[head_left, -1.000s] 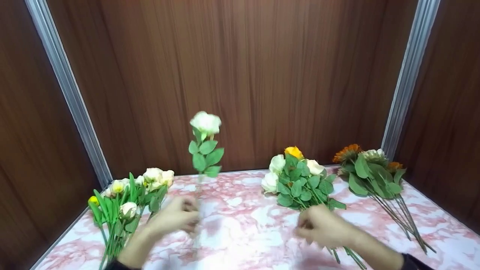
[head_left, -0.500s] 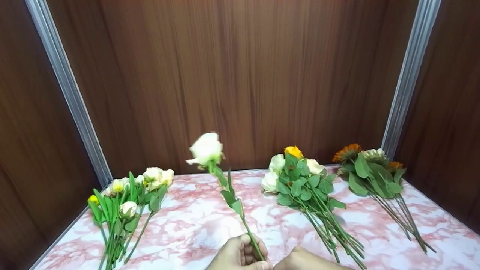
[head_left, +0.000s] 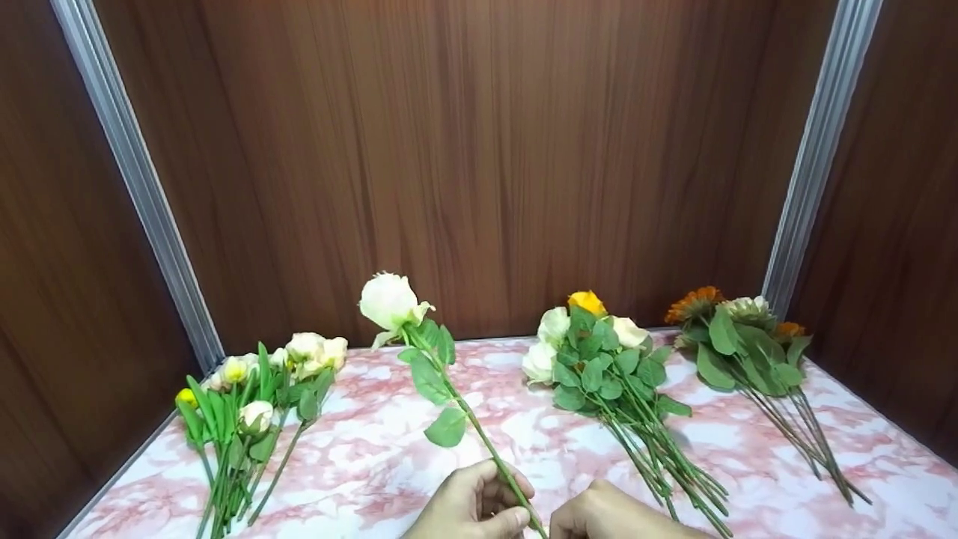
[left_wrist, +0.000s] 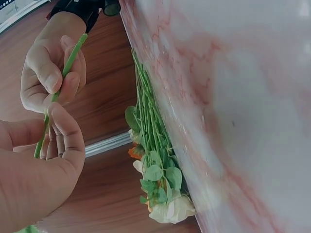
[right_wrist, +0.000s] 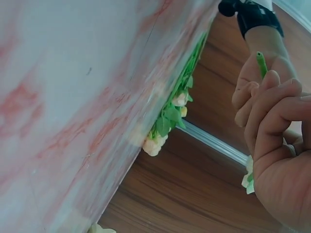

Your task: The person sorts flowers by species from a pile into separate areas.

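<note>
A single white rose (head_left: 388, 301) with green leaves leans up and to the left over the middle of the table. My left hand (head_left: 475, 503) pinches its stem between thumb and fingers. Close beside it, my right hand (head_left: 615, 515) holds the stem lower down, as the left wrist view shows: thumb and fingers of the right hand (left_wrist: 54, 68) grip it near the cut end, and the green tip (left_wrist: 82, 38) pokes out past them. In the right wrist view the curled fingers (right_wrist: 272, 109) of the right hand cover most of the stem.
On the left of the pink marbled table (head_left: 359, 479) lies a bunch of pale flowers and tulips (head_left: 247, 419). White and yellow roses (head_left: 599, 359) lie right of centre, and orange and white flowers (head_left: 737, 344) farther right. Brown wood panels (head_left: 479, 150) enclose the table.
The rose was upright in my left hand, apart from the right; both hands then came together at the front, and the rose now tilts left. Since then its head has shifted slightly left and turned.
</note>
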The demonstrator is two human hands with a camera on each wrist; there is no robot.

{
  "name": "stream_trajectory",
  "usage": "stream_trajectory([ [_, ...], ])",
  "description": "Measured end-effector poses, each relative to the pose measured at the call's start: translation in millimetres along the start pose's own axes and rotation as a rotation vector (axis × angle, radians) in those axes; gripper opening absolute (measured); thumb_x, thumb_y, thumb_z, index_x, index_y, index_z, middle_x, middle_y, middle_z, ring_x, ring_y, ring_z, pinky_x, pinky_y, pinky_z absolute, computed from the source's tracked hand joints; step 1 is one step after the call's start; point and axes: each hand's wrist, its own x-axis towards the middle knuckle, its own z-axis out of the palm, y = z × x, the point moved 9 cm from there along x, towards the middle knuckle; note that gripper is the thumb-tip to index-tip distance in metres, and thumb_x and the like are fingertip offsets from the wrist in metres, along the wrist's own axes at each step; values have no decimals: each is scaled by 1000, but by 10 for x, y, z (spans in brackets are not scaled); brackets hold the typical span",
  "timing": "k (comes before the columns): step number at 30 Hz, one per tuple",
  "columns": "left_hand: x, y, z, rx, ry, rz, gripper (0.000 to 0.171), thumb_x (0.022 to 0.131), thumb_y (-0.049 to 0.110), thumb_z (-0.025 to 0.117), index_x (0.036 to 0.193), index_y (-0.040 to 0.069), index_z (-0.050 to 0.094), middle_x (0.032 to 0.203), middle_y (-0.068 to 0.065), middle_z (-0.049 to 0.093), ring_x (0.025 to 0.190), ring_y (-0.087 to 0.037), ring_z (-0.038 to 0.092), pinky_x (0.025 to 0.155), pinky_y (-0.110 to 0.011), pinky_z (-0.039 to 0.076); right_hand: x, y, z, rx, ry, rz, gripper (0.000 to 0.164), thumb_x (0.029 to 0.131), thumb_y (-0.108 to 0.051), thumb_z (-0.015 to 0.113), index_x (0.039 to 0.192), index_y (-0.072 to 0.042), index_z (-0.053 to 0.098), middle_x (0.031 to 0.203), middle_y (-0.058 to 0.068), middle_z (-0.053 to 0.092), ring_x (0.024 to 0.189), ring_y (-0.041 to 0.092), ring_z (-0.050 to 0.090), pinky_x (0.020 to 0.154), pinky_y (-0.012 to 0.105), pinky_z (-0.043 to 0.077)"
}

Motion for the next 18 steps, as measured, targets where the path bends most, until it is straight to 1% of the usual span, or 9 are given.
stream_trajectory([
  [2,3,-5,-18,11,22,-11,28,84,12,65,101,-8,56,81,-18,64,68,-1,60,62,-13,50,0,5,-7,-13,0,2,11,65,-2,62,59,-10,59,47,0,57,55,-20,29,44,0,31],
  [5,-3,-32,-18,-9,38,-51,30,82,14,69,101,-5,57,78,-3,64,65,-2,59,59,-13,48,-1,-7,-7,-22,7,-12,11,64,-1,60,58,-9,58,47,0,56,55,-20,29,43,0,30],
  [6,-8,-37,-15,-14,43,-61,31,81,15,70,101,-4,57,77,0,63,65,-2,59,58,-13,48,-2,-15,-5,-27,11,-20,10,63,0,60,58,-9,58,47,0,56,54,-20,28,42,0,30],
  [9,-22,-45,-4,-22,51,-81,32,80,16,72,102,-2,57,77,0,64,64,-3,59,57,-13,49,-4,-20,4,-41,24,-26,11,63,0,59,58,-9,56,46,0,54,54,-20,26,40,0,28],
  [13,-35,-39,-11,16,74,-93,32,79,18,73,101,0,58,76,-5,66,62,-4,59,56,-14,50,-8,-12,19,-59,32,-4,13,66,-4,62,57,-10,55,47,-2,54,53,-19,24,39,1,26],
  [15,-42,-33,-19,55,88,-97,32,78,20,74,100,1,59,74,-8,67,60,-3,59,56,-15,50,-9,-13,30,-71,34,5,16,69,-7,63,57,-11,54,47,-3,55,53,-19,24,40,0,26],
  [18,-45,-14,-34,142,109,-88,32,77,21,75,97,1,60,72,-13,68,57,-1,59,55,-15,51,-11,-10,52,-84,28,18,19,73,-12,64,57,-12,54,48,-4,57,53,-19,24,42,0,27],
])
